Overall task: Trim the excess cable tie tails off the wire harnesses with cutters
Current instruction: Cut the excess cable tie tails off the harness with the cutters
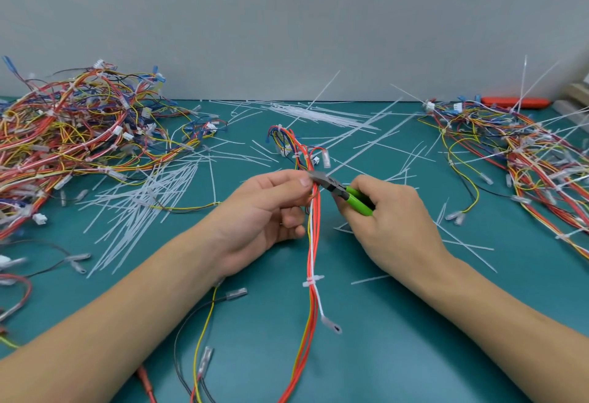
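A wire harness of orange, yellow and white wires runs from the bottom edge up the middle of the green mat. My left hand pinches the bundle between thumb and fingers just left of centre. My right hand grips green-handled cutters, whose grey jaws sit against the harness right at my left fingertips. A white cable tie wraps the bundle lower down, with only a short stub showing. The tie at the jaws is hidden by my fingers.
A big tangle of harnesses fills the left side, another pile the right, some with long white tails sticking up. Loose cut tie tails are strewn over the mat. An orange tool lies at the back right by the wall.
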Tool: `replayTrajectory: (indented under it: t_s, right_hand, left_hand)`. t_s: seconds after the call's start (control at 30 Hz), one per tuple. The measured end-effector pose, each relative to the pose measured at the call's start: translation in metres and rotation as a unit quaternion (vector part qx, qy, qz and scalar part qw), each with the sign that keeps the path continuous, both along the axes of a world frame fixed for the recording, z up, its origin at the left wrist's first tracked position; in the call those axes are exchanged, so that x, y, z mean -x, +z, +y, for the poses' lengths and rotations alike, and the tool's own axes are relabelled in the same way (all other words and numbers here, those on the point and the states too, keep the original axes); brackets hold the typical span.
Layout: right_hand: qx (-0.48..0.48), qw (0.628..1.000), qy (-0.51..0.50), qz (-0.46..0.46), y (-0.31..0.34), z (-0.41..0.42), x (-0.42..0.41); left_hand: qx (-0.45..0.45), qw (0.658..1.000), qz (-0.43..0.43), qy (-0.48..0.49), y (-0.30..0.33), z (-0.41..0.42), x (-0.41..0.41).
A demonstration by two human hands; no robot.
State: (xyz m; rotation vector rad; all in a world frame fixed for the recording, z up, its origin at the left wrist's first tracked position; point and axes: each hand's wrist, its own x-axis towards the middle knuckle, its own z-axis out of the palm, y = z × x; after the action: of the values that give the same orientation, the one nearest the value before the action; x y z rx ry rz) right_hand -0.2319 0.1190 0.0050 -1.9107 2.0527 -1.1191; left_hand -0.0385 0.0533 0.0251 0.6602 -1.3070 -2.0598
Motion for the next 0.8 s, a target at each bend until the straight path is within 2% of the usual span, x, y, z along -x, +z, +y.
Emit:
replayTrajectory:
  t_s: [0.27, 0.5, 0.8]
  right_hand:
    - [0.008, 1.0, -0.001, 0.008, -0.0007, 0.0015, 0.0025]
    - [0.014, 0.999, 0.048, -0.009, 0.0029, 0.0, -0.0015]
    - [-0.013, 0.999, 0.048, 0.012, -0.0014, -0.0013, 0.0019]
  left_hand:
    - [0.01, 1.0, -0.011, 0.001, 0.0004, 0.0024, 0.0008]
    - [-0.003, 1.0, -0.018, 0.013, -0.0002, 0.0001, 0.0007]
    - [-0.003, 1.0, -0.014, 0.015, -0.0024, -0.0016, 0.0013]
